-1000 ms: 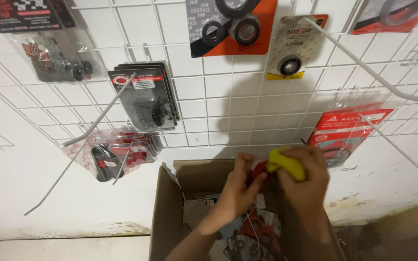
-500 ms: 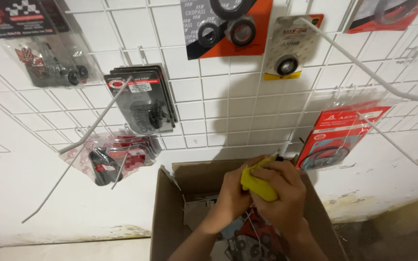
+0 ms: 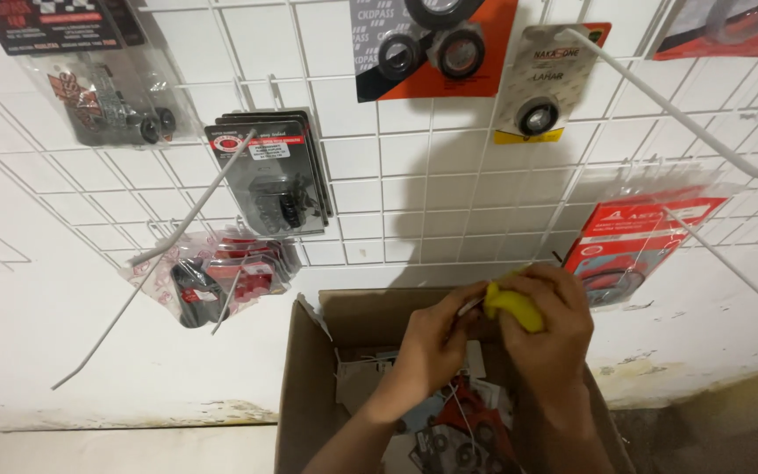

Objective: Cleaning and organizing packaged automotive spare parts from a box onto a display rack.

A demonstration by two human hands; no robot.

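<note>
My right hand (image 3: pixel 547 329) is closed around a small yellow object (image 3: pixel 512 305), held above an open cardboard box (image 3: pixel 302 395). My left hand (image 3: pixel 436 338) pinches at the same yellow object from the left, fingertips touching it. Both hands hover over the box's middle. Inside the box lie several packaged parts (image 3: pixel 462 430), red and black, with dark rings showing. What the yellow object is exactly stays hidden by my fingers.
A white wire grid (image 3: pixel 396 193) covers the wall behind, with long bare hooks (image 3: pixel 177 233) sticking out. Packaged parts hang on it: a black blister pack stack (image 3: pixel 275 175), an orange card with rings (image 3: pixel 436 44), a red pack (image 3: pixel 629 246) at right, and red packs (image 3: pixel 221 276) low left.
Both hands with the yellow object have come down and slightly left, closer over the box. The view shifted a little, so the wall packs sit higher in the frame.
</note>
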